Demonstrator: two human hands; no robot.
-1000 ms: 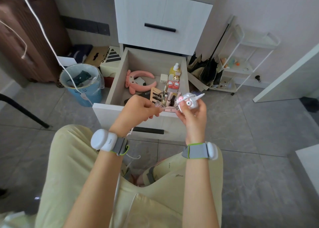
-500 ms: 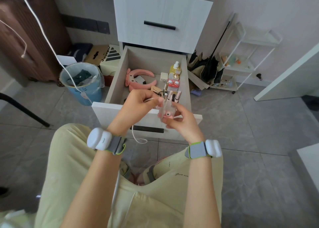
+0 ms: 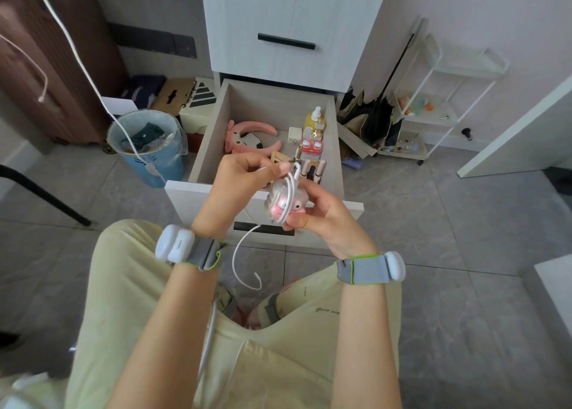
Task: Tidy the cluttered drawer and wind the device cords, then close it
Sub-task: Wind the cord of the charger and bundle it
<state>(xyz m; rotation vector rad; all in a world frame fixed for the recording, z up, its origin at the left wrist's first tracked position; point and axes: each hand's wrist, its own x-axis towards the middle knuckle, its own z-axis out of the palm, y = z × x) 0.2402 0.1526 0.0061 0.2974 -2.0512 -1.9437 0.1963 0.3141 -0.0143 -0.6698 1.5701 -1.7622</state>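
Cord (image 3: 290, 191): white. The loose tail hangs toward 6 o'clock below the hands and curls free above the lap. Several turns already run lengthwise round the device.
Right hand (image 3: 325, 222): the grip is curled round the device, with the thumb under its lower edge pinning the turns.
Device (image 3: 286, 207): a small grey block with a pink face. It is held in the air above the drawer's front panel, not in the drawer.
Left hand (image 3: 247, 173): at 10 o'clock of the device. The grip pinches the cord at the top of the loop, thumb against forefinger.
Drawer (image 3: 210, 142): pulled open at 12 o'clock. A pink headband (image 3: 247, 130) lies at its left, and a white plug (image 3: 294, 134), a yellow bottle (image 3: 314, 123) and small tubes (image 3: 312, 170) are along its right wall.
Bin (image 3: 148, 151): blue, on the floor at 10 o'clock, beside the drawer.
Step in hand: winding the cord, judged partway since the tail is unwound.
Next move calls for: carrying the pinched length round the block under light tension, with the right thumb holding the earlier turns, then tucking in the end. Slack would likely let the turns slip off.
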